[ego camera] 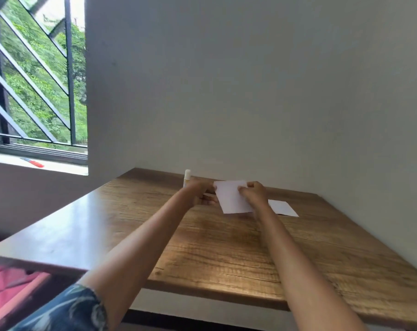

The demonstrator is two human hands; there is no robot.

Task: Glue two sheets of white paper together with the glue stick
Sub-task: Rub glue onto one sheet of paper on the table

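A small white sheet of paper (232,197) is held tilted just above the far part of the wooden table (226,254). My left hand (201,192) pinches its left edge and my right hand (254,193) grips its upper right corner. A second white sheet (284,207) lies flat on the table to the right, partly hidden behind my right wrist. The glue stick (186,177), white with a yellowish label, stands upright just behind my left hand, near the wall.
A plain wall runs along the table's far and right sides. On the left, a barred window has a red and blue object (33,162) on its sill. Something pink (11,290) sits low at the left.
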